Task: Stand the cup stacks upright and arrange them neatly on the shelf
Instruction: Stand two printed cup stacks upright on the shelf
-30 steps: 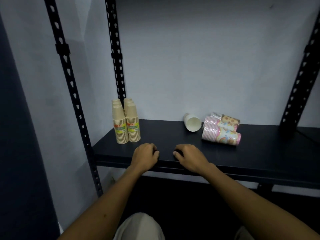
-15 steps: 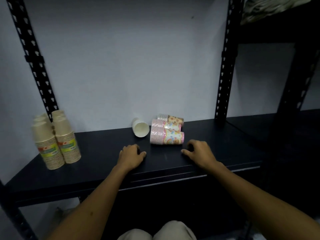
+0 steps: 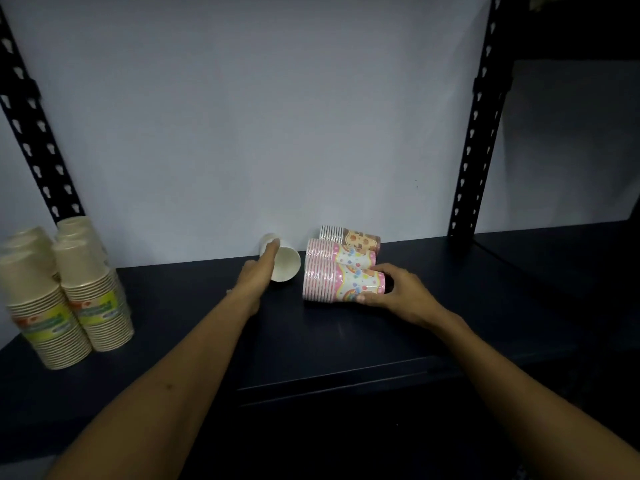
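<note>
A white cup stack (image 3: 285, 263) lies on its side on the dark shelf (image 3: 346, 334), its mouth facing me. My left hand (image 3: 258, 275) reaches along its left side with fingers straight, touching it. To its right lie three patterned stacks: a front pink one (image 3: 332, 284), a pink one behind it (image 3: 337, 252) and a brown-printed one (image 3: 353, 237) by the wall. My right hand (image 3: 394, 294) grips the base end of the front pink stack, thumb below and fingers above.
Several beige cup stacks (image 3: 65, 296) with green labels stand upright at the shelf's left end. Black perforated uprights (image 3: 474, 133) frame the bay. A white wall closes the back. Another dark shelf (image 3: 571, 251) continues to the right.
Both hands left the shelf's front edge and reached back: the left to the white cup stack, the right onto the front pink stack. The view has shifted right and closer.
</note>
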